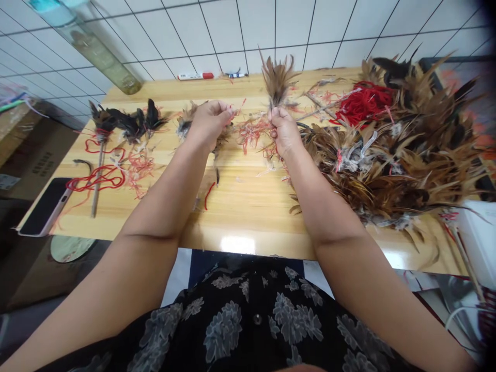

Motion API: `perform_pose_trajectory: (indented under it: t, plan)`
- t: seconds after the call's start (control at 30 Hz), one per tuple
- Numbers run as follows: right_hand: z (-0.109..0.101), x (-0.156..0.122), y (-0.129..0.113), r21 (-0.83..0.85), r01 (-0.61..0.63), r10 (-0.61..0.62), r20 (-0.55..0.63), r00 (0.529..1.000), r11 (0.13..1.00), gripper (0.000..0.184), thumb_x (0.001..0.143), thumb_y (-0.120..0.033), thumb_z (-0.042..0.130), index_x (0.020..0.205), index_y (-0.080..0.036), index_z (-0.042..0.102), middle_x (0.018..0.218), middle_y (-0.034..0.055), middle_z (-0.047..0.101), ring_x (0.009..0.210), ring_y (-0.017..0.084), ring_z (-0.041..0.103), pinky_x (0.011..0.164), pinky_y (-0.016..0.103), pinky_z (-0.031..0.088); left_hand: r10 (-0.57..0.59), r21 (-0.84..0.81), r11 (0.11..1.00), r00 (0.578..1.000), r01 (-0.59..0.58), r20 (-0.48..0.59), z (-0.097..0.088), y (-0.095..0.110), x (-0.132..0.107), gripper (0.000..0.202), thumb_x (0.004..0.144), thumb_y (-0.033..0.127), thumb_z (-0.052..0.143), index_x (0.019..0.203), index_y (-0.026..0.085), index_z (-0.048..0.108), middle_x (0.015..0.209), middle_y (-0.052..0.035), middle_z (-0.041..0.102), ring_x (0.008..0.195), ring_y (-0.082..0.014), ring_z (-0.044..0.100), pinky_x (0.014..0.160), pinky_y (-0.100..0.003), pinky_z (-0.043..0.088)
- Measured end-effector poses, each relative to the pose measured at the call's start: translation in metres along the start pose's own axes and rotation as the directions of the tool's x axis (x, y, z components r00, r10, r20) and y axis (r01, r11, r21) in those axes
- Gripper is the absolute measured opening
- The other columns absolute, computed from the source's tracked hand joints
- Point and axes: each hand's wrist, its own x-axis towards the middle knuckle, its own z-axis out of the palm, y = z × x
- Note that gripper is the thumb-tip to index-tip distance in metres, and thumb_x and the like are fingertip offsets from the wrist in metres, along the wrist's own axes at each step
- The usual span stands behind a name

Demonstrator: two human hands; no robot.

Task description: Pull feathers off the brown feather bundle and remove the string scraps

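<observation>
My right hand (284, 132) is closed around the base of a small bunch of brown feathers (277, 77) that stands upright above the fist. My left hand (211, 121) is closed in a pinch over loose feathers and a thin thread; a dark feather hangs below it. Between the two hands lies a tangle of red and white thread scraps (253, 132) on the wooden table (240, 217). Just right of my right hand spreads a big heap of brown and black feathers (403, 160).
A ball of red yarn (362, 103) sits on the heap. At the left lie a stick with dark feathers (103, 126), red string loops (96, 178) and a phone (44, 206) at the table's corner. A marker (196, 76) lies at the far edge, a clear tube (96, 49) leans behind.
</observation>
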Motion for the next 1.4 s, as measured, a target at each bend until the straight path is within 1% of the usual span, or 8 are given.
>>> perform_pose_trajectory:
  t: [0.1,0.2,0.4,0.5,0.67,0.87,1.07,1.4]
  plan:
    - [0.006,-0.007,-0.002,-0.026,0.024,-0.022,0.052,0.998,0.999,0.054,0.105,-0.062,0.079,0.083,-0.023,0.048,0.086,-0.0043,0.051,0.076,0.008,0.045,0.064,0.016,0.033,-0.027,-0.128,0.992,0.997,0.017,-0.075,0.005,0.006,-0.017,0.039,0.086,0.027,0.099,0.074,0.022,0.062,0.072,0.0024,0.060,0.063,-0.0123,0.045,0.063,-0.033,0.031]
    - [0.016,-0.015,-0.004,-0.044,0.042,-0.035,0.143,0.989,0.998,0.052,0.103,-0.049,0.083,0.078,-0.023,0.045,0.084,-0.0032,0.052,0.079,0.011,0.047,0.068,0.020,0.042,0.000,-0.192,0.981,0.998,-0.011,-0.058,0.009,0.013,-0.033,0.035,0.085,0.019,0.097,0.070,0.021,0.066,0.067,0.0019,0.058,0.059,-0.0111,0.043,0.059,-0.029,0.031]
    - [0.033,-0.034,-0.005,-0.040,-0.066,0.075,0.315,0.946,0.997,0.046,0.098,-0.039,0.087,0.075,-0.023,0.051,0.077,-0.0044,0.055,0.073,0.012,0.046,0.068,0.022,0.043,0.017,-0.273,0.962,1.000,-0.015,0.003,0.005,0.016,-0.062,0.035,0.079,0.027,0.107,0.072,0.020,0.074,0.071,-0.0001,0.066,0.060,-0.0113,0.050,0.057,-0.026,0.039]
    - [0.041,-0.045,-0.008,-0.037,-0.141,0.145,0.352,0.925,0.989,0.048,0.096,-0.039,0.091,0.075,-0.023,0.052,0.077,-0.0051,0.058,0.070,0.010,0.052,0.064,0.021,0.040,0.032,-0.294,0.955,0.999,-0.032,-0.005,0.002,0.013,-0.074,0.040,0.073,0.032,0.113,0.072,0.020,0.075,0.077,-0.0020,0.074,0.068,-0.0133,0.061,0.066,-0.026,0.048]
    - [0.052,-0.056,-0.013,-0.084,-0.209,0.225,0.295,0.929,0.974,0.049,0.102,-0.036,0.088,0.076,-0.023,0.049,0.074,-0.0064,0.061,0.068,0.008,0.063,0.060,0.020,0.034,0.022,-0.296,0.955,0.999,-0.014,0.024,0.001,0.007,-0.092,0.042,0.073,0.037,0.114,0.073,0.020,0.075,0.080,-0.0044,0.079,0.079,-0.0178,0.072,0.081,-0.029,0.057]
    - [0.052,-0.058,-0.014,-0.120,-0.166,0.192,0.266,0.945,0.979,0.050,0.100,-0.038,0.090,0.077,-0.024,0.048,0.074,-0.0072,0.058,0.065,0.008,0.059,0.059,0.021,0.040,-0.050,-0.365,0.929,0.999,0.053,0.017,0.001,-0.005,-0.101,0.036,0.079,0.022,0.109,0.079,0.021,0.073,0.074,0.0016,0.071,0.064,-0.0137,0.061,0.065,-0.028,0.048]
    - [0.047,-0.057,-0.016,-0.111,-0.169,0.191,0.241,0.952,0.979,0.052,0.102,-0.037,0.088,0.080,-0.025,0.043,0.077,-0.0067,0.056,0.066,0.008,0.055,0.060,0.021,0.044,-0.083,-0.426,0.901,0.996,0.089,0.033,0.002,-0.005,-0.103,0.037,0.093,0.028,0.103,0.082,0.021,0.068,0.071,0.0018,0.065,0.063,-0.0140,0.062,0.065,-0.029,0.050]
    - [0.041,-0.054,-0.021,-0.168,-0.129,0.162,0.199,0.967,0.977,0.042,0.092,-0.040,0.094,0.085,-0.025,0.055,0.089,-0.0022,0.070,0.081,0.012,0.065,0.059,0.022,0.044,0.083,-0.144,0.984,0.984,-0.106,-0.158,-0.016,-0.012,-0.091,0.029,0.092,0.012,0.089,0.078,0.021,0.066,0.072,0.0004,0.064,0.079,-0.0186,0.067,0.071,-0.032,0.046]
